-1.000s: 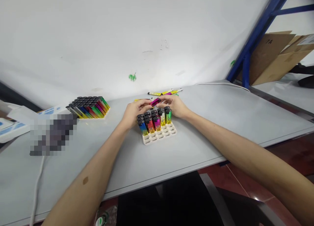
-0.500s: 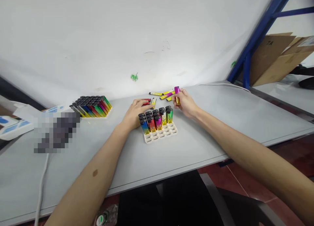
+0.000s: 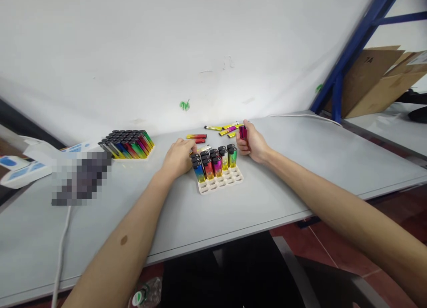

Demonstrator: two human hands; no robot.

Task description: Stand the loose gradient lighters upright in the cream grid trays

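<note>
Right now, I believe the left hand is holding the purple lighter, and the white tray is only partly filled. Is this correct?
One detail is wrong: the head view shows the purple lighter in the right hand, not the left hand. The white tray is indeed only partly filled.

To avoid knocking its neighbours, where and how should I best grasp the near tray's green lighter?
Grip the green lighter just below its black top, probably from front-right: it stands upright at its row's right end, with bare slots in front.
</note>
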